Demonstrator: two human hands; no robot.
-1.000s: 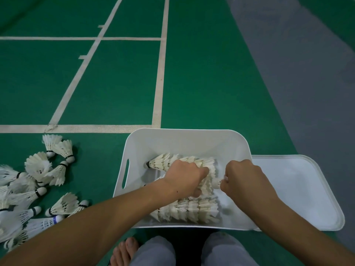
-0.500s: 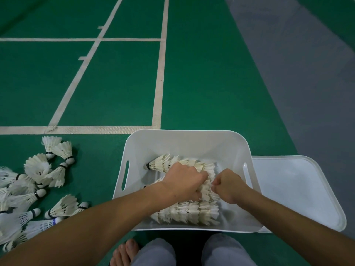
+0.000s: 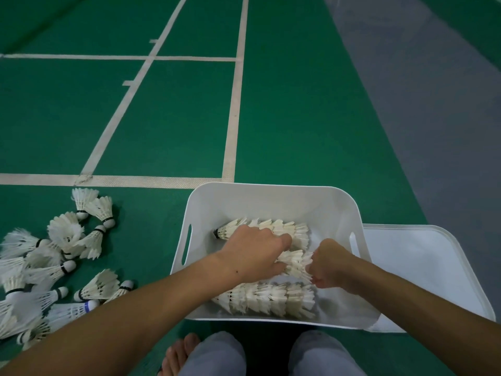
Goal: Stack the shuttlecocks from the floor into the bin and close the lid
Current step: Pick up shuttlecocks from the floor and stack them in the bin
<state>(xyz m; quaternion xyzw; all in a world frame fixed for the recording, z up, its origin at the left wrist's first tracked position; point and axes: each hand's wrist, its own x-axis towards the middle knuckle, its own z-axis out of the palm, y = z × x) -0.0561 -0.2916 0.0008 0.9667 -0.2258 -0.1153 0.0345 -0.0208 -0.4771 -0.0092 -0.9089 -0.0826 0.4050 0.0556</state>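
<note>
1. Green court floor [image 3: 284, 104] with white lines; a grey strip runs along its right side.
2. White bin [image 3: 271, 198] sits on the floor, in front of the person's knees. Slot handles in the left and right walls.
3. White lid [image 3: 423, 272] lies flat on the floor, touching the bin's right side; the bin is uncovered.
4. Loose shuttlecocks [image 3: 54, 261] lie scattered on the floor left of the bin, apart from it.
5. Inside the bin: far row [image 3: 273, 226], middle row [image 3: 294, 263], near row [image 3: 271, 297], each of nested shuttlecocks lying on its side, cork ends to the left.
6. Left hand [image 3: 252, 253] is inside the bin, fingers curled round the middle row, thumb on top.
7. Right hand [image 3: 329, 263] is inside the bin, fingers curled and pinching the feather end of the middle row.
8. Bare foot [image 3: 179, 354] on the floor, near the bottom edge.
</note>
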